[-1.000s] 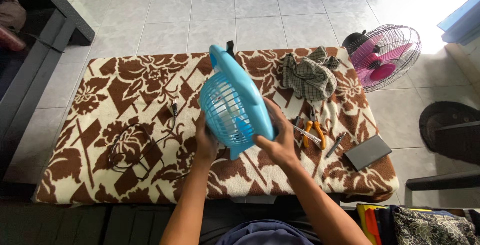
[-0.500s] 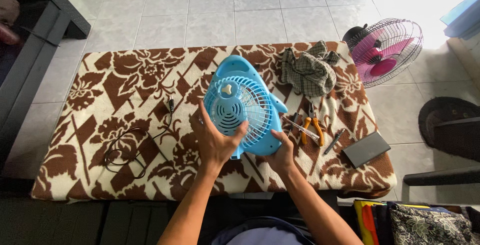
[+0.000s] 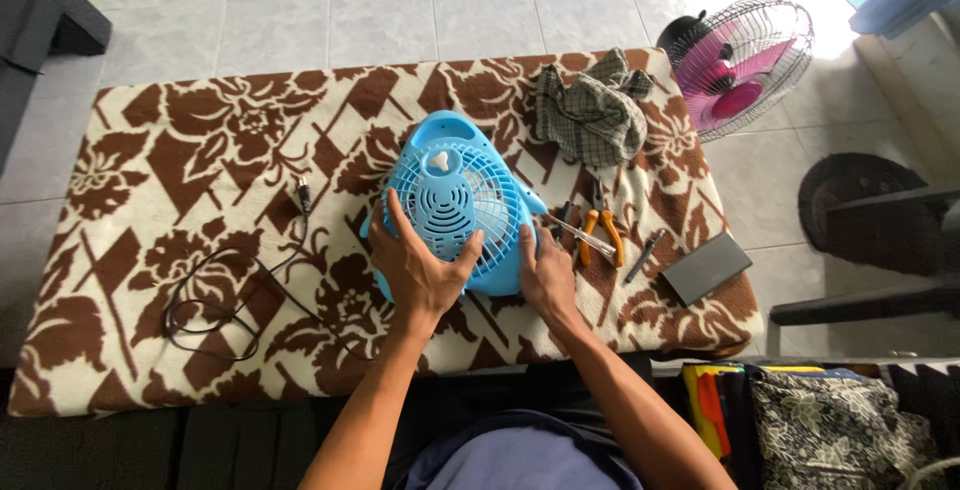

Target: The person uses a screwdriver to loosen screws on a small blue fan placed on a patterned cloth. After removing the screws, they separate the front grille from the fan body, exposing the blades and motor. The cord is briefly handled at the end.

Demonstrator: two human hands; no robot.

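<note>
The small blue fan (image 3: 455, 200) lies flat on its back near the middle of the table, its round grille facing up, slightly toward the near edge. The left hand (image 3: 420, 265) is spread wide and pressed flat on the near-left part of the grille, fingers fanned over the plastic ribs. The right hand (image 3: 545, 275) rests against the fan's near-right rim, fingers extended along the casing and not pinching anything.

As far as can be judged, the work on the fan is at an early stage: the grille is on, the housing looks whole, and no screw or loose part can be seen lying apart from it. None of the tools is in either hand.

The fan's black power cord (image 3: 235, 290) trails off to the left in loose loops, its plug (image 3: 301, 190) lying unconnected on the cloth. Just right of the fan lie 3 or 4 hand tools: orange-handled pliers (image 3: 605, 230), a thin screwdriver (image 3: 580, 235) crossing them, and a dark pen-like tool (image 3: 643, 255). Further right, near the table's corner, is a flat dark grey box (image 3: 707, 268). At the far right of the table sits a crumpled checked cloth (image 3: 592, 115).

All this rests on a brown-and-cream flowered table cover (image 3: 170, 150). Beyond the table, on the tiled floor to the far right, stands a larger pink-bladed fan (image 3: 740, 65) with a wire cage.
</note>
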